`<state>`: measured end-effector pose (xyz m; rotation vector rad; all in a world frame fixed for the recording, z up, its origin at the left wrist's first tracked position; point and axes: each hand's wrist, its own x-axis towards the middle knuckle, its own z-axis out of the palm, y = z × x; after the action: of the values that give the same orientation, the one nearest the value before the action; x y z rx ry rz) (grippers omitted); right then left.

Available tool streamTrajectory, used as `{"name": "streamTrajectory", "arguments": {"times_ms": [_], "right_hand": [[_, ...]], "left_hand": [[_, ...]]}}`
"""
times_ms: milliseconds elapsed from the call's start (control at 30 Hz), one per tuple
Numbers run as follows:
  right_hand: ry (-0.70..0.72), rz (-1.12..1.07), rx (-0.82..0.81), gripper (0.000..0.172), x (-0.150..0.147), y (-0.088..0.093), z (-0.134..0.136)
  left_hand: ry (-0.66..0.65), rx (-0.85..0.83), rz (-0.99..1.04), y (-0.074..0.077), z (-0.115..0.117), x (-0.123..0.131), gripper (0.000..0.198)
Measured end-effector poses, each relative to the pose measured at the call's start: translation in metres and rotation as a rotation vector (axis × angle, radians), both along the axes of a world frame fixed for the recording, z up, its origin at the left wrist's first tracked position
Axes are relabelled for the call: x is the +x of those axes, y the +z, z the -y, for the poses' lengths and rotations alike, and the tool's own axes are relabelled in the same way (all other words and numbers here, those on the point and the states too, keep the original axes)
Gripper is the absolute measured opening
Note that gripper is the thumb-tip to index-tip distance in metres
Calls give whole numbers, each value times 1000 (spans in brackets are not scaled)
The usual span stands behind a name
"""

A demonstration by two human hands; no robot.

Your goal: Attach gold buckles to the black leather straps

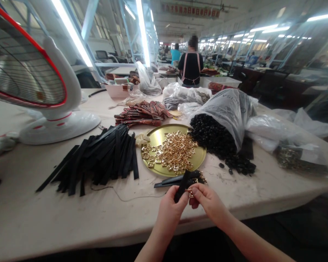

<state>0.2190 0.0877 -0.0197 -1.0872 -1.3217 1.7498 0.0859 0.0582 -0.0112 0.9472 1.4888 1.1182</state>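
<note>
Close to the table's front edge, my left hand (pixel 172 204) is closed around a black strap (pixel 182 186) that slants up past the fingers. My right hand (pixel 207 198) pinches a small gold buckle (pixel 190 193) against the strap's side; whether the strap runs through it I cannot tell. Just beyond both hands lies a small bundle of black straps with gold buckles (pixel 169 181). Behind that, a round gold tray (pixel 168 127) holds a heap of loose gold buckles (pixel 177 149). A large fanned pile of black straps (pixel 106 156) is to the left.
A plastic bag (pixel 229 105) spills small black pieces (pixel 215 133) to the tray's right. Reddish-brown strips (pixel 144 112) lie behind the tray. A white fan (pixel 62 125) stands at left. A loose thread (pixel 120 198) crosses the table. A person (pixel 191 67) stands farther back.
</note>
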Motion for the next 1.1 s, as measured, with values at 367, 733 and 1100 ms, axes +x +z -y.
{"name": "streamTrajectory", "arguments": {"times_ms": [367,733,1100], "right_hand": [[222,57,-15,22,16,3,-5],[126,-133,-91,21,17,9,7],[-258,-631,-481,16,15,14,2]], "left_hand": [[-112,49,-318,7,9,-3,9],[-206,95,-433,20,20,0,11],[-128,83,-353,15,31,2,29]]}}
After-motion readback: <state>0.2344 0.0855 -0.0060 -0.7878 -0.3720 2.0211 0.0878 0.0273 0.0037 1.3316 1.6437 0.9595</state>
